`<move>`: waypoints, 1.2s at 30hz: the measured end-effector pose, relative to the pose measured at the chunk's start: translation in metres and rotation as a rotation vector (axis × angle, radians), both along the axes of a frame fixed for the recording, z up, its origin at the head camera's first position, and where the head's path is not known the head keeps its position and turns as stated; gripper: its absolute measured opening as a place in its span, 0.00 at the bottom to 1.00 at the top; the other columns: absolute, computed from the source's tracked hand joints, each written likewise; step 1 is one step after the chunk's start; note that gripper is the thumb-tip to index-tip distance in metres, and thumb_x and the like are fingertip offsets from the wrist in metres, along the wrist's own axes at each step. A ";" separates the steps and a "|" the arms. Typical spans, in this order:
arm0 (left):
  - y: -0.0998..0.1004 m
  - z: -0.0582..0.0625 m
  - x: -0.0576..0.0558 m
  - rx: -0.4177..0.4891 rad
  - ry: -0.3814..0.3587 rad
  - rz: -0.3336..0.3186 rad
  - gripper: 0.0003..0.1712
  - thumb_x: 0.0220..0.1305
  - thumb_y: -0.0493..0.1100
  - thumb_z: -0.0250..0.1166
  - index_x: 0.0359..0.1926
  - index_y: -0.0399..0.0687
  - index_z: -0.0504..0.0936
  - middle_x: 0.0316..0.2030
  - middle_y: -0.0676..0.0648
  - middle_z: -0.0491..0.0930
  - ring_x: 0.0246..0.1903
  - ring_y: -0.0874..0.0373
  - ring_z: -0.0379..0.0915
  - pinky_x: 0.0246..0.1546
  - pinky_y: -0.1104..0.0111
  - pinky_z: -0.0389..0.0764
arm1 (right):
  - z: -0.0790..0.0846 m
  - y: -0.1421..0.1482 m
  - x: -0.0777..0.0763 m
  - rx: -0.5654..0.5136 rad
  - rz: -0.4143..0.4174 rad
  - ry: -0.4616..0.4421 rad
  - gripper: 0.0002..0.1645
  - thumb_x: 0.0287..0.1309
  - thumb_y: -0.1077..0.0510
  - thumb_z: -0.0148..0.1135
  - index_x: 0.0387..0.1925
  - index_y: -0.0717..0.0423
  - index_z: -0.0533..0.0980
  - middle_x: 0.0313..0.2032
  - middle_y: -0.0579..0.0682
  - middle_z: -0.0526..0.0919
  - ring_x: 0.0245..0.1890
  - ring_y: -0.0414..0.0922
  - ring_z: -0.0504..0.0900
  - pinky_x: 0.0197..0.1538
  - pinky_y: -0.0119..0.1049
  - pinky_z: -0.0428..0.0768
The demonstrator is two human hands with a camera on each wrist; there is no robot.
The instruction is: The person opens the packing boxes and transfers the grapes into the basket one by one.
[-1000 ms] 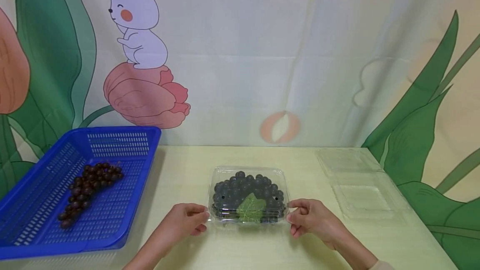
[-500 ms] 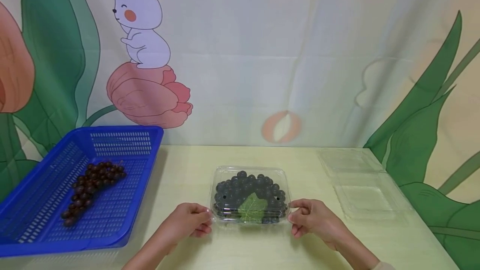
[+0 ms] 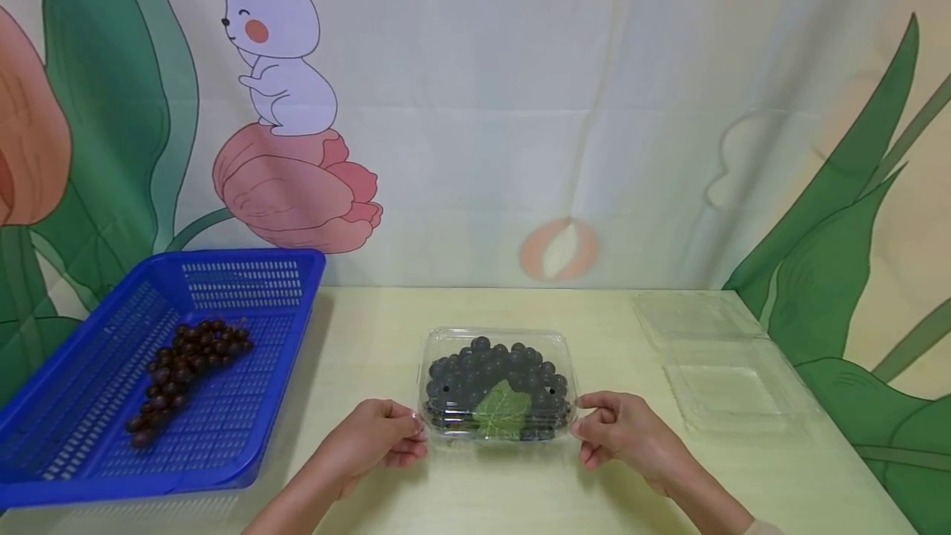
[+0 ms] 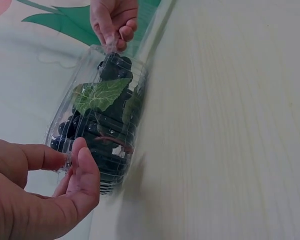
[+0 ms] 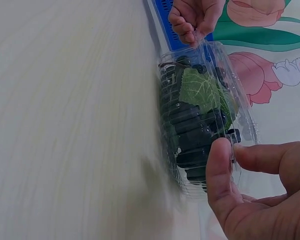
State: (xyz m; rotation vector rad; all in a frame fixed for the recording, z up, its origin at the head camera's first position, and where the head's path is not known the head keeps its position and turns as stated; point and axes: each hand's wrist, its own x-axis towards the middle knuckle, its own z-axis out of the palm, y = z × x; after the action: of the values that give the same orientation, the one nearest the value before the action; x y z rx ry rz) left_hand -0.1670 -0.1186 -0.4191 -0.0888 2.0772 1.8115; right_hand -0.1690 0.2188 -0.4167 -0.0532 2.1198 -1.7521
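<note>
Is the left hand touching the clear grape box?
Touching. The left wrist view shows the left hand pinching the rim of the clear grape box between thumb and fingers; the head view agrees.

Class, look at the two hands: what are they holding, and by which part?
Both hold the clear grape box: the left hand pinches its left rim, the right hand its right rim.

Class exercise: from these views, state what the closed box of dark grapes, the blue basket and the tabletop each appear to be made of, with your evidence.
Closed box: thin clear plastic, glossy; the grapes show through.
Blue basket: moulded plastic, probably rigid; uniform colour, slotted walls.
Tabletop: pale wood-grain surface, possibly laminate; fine streaks show in the wrist views.
</note>
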 end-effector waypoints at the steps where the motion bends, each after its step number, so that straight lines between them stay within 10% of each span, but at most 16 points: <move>1: 0.000 0.000 0.000 0.002 -0.003 -0.003 0.09 0.74 0.29 0.55 0.46 0.22 0.74 0.37 0.36 0.83 0.30 0.57 0.81 0.35 0.67 0.86 | 0.000 0.000 0.000 0.000 -0.001 0.001 0.36 0.70 0.64 0.62 0.69 0.83 0.59 0.34 0.58 0.84 0.27 0.46 0.84 0.35 0.40 0.87; 16: -0.003 -0.003 -0.002 0.001 0.004 -0.041 0.12 0.74 0.30 0.55 0.48 0.19 0.74 0.35 0.39 0.83 0.29 0.59 0.80 0.35 0.68 0.86 | -0.001 -0.002 0.002 0.037 -0.029 0.033 0.32 0.68 0.64 0.65 0.64 0.82 0.65 0.33 0.58 0.85 0.25 0.45 0.83 0.33 0.40 0.87; 36: -0.002 -0.002 -0.002 0.008 0.006 -0.030 0.10 0.73 0.30 0.56 0.46 0.22 0.75 0.35 0.39 0.83 0.29 0.59 0.79 0.35 0.69 0.85 | 0.007 -0.015 0.008 0.455 -0.164 0.281 0.27 0.58 0.64 0.75 0.56 0.68 0.75 0.32 0.48 0.82 0.27 0.46 0.82 0.30 0.39 0.83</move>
State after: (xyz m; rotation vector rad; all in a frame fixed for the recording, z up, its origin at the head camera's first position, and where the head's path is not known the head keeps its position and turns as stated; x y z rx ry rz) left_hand -0.1687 -0.1205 -0.4208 -0.0504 2.0643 1.8044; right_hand -0.1613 0.2038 -0.4094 -0.0012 2.7508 -1.3642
